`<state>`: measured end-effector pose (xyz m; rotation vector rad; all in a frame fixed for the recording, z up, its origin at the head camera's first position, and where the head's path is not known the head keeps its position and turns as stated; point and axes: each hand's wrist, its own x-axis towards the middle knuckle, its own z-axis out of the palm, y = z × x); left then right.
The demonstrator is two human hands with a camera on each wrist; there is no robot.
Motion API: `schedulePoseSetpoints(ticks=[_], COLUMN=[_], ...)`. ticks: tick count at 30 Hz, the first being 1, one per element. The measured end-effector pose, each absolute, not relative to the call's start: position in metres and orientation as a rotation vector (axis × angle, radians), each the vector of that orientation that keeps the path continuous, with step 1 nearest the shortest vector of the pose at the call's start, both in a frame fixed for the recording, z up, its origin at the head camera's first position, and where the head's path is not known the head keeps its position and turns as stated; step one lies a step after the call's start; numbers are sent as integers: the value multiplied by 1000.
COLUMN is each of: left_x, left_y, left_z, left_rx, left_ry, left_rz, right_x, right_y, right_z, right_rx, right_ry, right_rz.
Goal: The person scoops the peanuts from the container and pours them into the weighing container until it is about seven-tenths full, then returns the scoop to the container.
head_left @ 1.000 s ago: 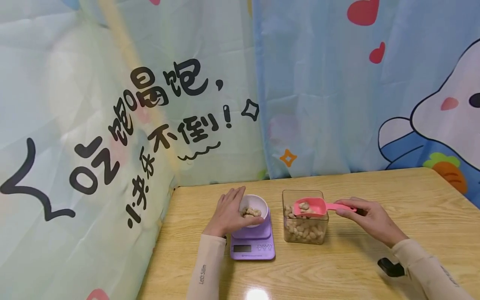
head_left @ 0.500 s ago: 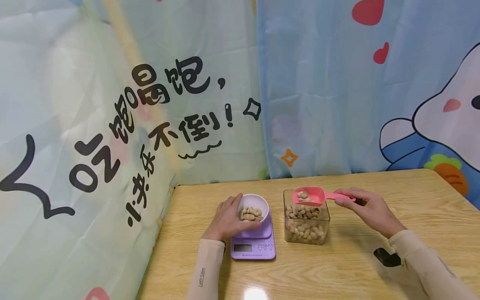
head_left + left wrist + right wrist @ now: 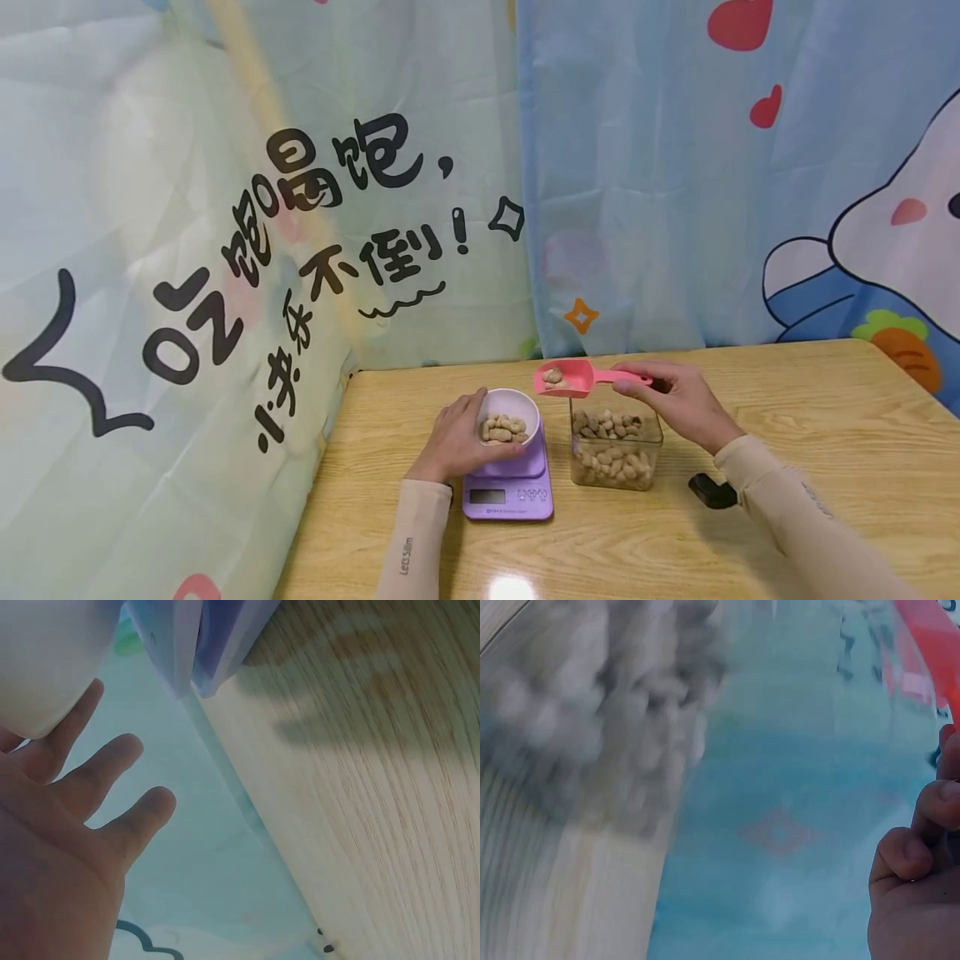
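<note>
My right hand pinches the handle of a pink scoop, which carries a few peanuts above the table, between the bowl and the container. Just below and to the right stands a clear square container, partly filled with peanuts; it appears blurred in the right wrist view. My left hand grips a small white bowl between thumb and fingers, over the platform of a purple scale. Peanuts lie in the bowl. In the left wrist view, several fingers spread away from the bowl's side.
A wooden table carries everything. Printed curtains hang along its back and left edges. A small black device sits at my right wrist, below the sleeve.
My right hand has lifted the scoop of peanuts out of the container and moved it left, toward the bowl. My left hand stays at the bowl, having shifted slightly.
</note>
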<state>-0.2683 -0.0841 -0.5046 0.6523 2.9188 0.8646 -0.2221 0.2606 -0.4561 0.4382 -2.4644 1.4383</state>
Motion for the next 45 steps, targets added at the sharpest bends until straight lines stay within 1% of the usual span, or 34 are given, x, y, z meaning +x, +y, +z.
schedulePoseSetpoints(ticks=[9,15,20,27,32,37,45], left_x=[-268,-268,-270,-270,-270,-269,-267], left_y=[-80,-80,-81,-81,-82,-83,-84], left_z=[-503,-502,-503,-502,-503,-504,-503], left_rx=[646,637,635,645,640,641,623], left_ry=[2897,2899,2900,2908,2914,2909,2898], left_rz=[842,830,849,846,837,841,867], right_x=[-234,-238,-242,-246,-248,-244,-224], right_y=[234,229,227,222,220,220,229], right_z=[-457,-457,-450,-430,-425,-433,-449], right_rx=[524,583,674,822,897,842,543], right_ry=[-2544,-2633,-2703,-2774,-2753,-2719,-2586], right_rz=[1427,1262,1118,970,906,946,1190])
